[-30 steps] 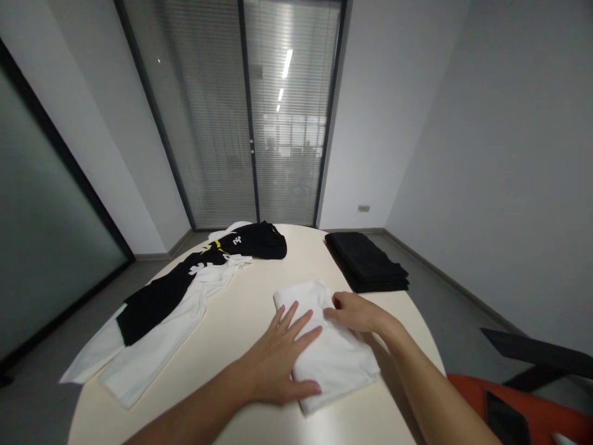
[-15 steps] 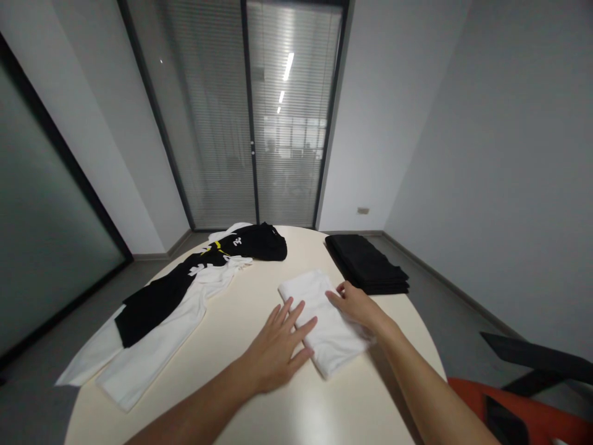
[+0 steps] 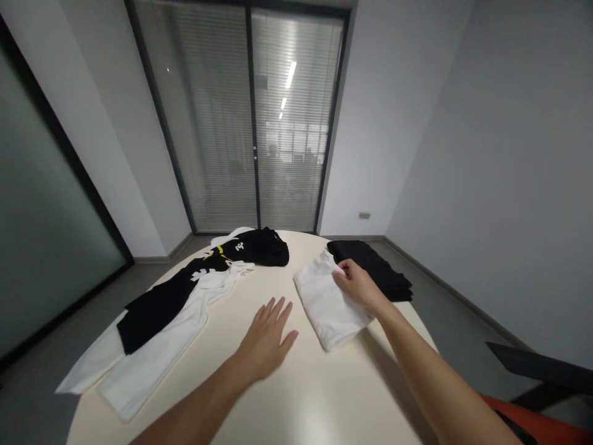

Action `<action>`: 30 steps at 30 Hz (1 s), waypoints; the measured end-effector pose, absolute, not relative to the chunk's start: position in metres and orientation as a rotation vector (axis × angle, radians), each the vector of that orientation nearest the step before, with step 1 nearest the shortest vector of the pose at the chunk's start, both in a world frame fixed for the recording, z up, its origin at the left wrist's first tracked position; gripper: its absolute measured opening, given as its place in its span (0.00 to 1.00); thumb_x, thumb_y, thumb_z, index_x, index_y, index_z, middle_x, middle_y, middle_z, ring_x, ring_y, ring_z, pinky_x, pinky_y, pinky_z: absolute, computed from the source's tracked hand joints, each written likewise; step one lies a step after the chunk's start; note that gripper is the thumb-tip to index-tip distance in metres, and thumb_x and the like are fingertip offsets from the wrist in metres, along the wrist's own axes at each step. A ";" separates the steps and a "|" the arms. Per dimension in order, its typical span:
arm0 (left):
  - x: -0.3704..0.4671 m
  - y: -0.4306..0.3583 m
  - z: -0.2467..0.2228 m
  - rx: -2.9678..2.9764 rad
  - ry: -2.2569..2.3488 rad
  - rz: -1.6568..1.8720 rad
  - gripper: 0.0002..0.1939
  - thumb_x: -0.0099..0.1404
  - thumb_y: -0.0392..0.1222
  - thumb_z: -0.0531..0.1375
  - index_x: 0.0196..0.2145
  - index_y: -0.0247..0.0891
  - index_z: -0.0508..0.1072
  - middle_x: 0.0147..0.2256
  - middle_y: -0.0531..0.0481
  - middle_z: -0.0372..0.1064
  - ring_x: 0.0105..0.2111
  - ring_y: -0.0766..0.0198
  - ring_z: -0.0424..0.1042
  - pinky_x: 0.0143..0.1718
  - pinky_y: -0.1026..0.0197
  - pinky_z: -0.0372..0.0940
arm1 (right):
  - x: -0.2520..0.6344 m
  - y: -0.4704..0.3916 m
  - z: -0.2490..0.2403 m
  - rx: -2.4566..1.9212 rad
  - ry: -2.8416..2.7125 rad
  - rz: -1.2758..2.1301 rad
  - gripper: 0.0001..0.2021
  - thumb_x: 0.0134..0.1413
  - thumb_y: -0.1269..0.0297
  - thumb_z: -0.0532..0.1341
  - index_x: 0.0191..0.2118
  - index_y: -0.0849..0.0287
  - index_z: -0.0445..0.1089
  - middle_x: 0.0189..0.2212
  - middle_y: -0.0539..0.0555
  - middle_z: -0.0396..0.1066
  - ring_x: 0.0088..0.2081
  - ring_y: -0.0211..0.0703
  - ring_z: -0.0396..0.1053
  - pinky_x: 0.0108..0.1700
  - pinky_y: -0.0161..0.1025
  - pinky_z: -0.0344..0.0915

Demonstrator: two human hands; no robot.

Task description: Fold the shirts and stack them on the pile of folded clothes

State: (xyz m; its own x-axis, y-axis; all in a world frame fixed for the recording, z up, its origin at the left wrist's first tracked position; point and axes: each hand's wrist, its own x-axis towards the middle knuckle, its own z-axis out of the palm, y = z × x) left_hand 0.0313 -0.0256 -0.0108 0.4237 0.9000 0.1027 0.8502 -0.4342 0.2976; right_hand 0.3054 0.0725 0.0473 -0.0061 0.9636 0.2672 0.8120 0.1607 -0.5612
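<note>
White cloth (image 3: 324, 304) likely light, floppy; hold by edges. Right hand (image 3: 359, 286) pinches right edge; left hand (image 3: 265, 342) spread, empty.

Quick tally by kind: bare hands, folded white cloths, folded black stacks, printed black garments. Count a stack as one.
Bare hands (left hand, right hand): 2
Folded white cloth: 1
Folded black stack: 1
Printed black garment: 1
Total: 5

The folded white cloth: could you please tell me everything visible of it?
The folded white cloth is plain, soft-looking fabric in a flattish, roughly rectangular bundle with slight wrinkles. It sits slantwise over the table, near the folded black stack; whether any part is lifted is unclear. The right hand appears to pinch its right side.
</note>
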 end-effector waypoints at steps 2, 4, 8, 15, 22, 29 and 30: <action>0.031 -0.025 -0.010 2.448 1.553 0.331 0.33 0.74 0.57 0.44 0.70 0.36 0.52 0.71 0.43 0.41 0.71 0.49 0.38 0.70 0.42 0.41 | 0.311 0.087 0.060 -1.667 -1.853 0.283 0.10 0.59 0.60 0.59 0.44 0.58 0.66 0.31 0.52 0.73 0.30 0.42 0.68 0.33 0.34 0.57; 0.031 -0.025 -0.009 2.441 1.543 0.327 0.34 0.74 0.58 0.44 0.70 0.37 0.53 0.71 0.44 0.41 0.71 0.50 0.37 0.70 0.42 0.40 | 0.318 0.102 0.073 -1.667 -1.856 0.250 0.09 0.59 0.60 0.60 0.43 0.58 0.67 0.32 0.53 0.74 0.31 0.42 0.68 0.33 0.34 0.58; 0.032 -0.026 -0.007 2.422 1.542 0.329 0.34 0.75 0.58 0.43 0.70 0.37 0.53 0.71 0.44 0.41 0.71 0.51 0.37 0.70 0.43 0.40 | 0.337 0.128 0.095 -1.679 -1.816 0.224 0.10 0.58 0.59 0.61 0.42 0.58 0.68 0.33 0.54 0.75 0.32 0.42 0.69 0.33 0.34 0.59; 0.029 -0.023 -0.012 2.432 1.534 0.344 0.34 0.75 0.59 0.42 0.70 0.36 0.53 0.71 0.43 0.41 0.71 0.50 0.37 0.70 0.42 0.41 | 0.384 0.164 0.130 -1.749 -1.685 0.321 0.18 0.58 0.55 0.62 0.49 0.62 0.68 0.37 0.58 0.76 0.30 0.40 0.69 0.32 0.34 0.62; 0.028 -0.021 -0.019 2.438 1.515 0.369 0.34 0.75 0.60 0.42 0.70 0.37 0.52 0.71 0.43 0.41 0.71 0.50 0.38 0.70 0.41 0.41 | 0.441 0.191 0.091 -2.087 -1.628 0.203 0.19 0.56 0.63 0.65 0.50 0.70 0.70 0.39 0.66 0.76 0.37 0.48 0.74 0.40 0.40 0.65; 0.030 -0.022 -0.014 2.452 1.524 0.358 0.34 0.75 0.59 0.43 0.69 0.36 0.54 0.71 0.43 0.42 0.71 0.50 0.39 0.70 0.41 0.42 | 0.455 0.191 0.063 -2.070 -1.641 0.107 0.20 0.58 0.68 0.62 0.56 0.67 0.68 0.45 0.65 0.76 0.44 0.48 0.75 0.47 0.40 0.66; 0.030 -0.022 -0.014 2.451 1.525 0.360 0.34 0.75 0.58 0.43 0.69 0.36 0.54 0.71 0.43 0.42 0.71 0.50 0.39 0.70 0.41 0.42 | 0.454 0.190 0.063 -2.080 -1.640 0.089 0.21 0.58 0.68 0.62 0.57 0.67 0.68 0.45 0.66 0.76 0.45 0.50 0.74 0.48 0.41 0.66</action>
State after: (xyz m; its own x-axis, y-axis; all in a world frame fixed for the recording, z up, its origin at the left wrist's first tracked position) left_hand 0.0301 -0.0221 -0.0139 0.4275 0.9000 0.0849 0.8428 -0.4307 0.3227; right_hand 0.4543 0.1896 0.0631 0.2772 0.9297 0.2427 0.8981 -0.1609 -0.4094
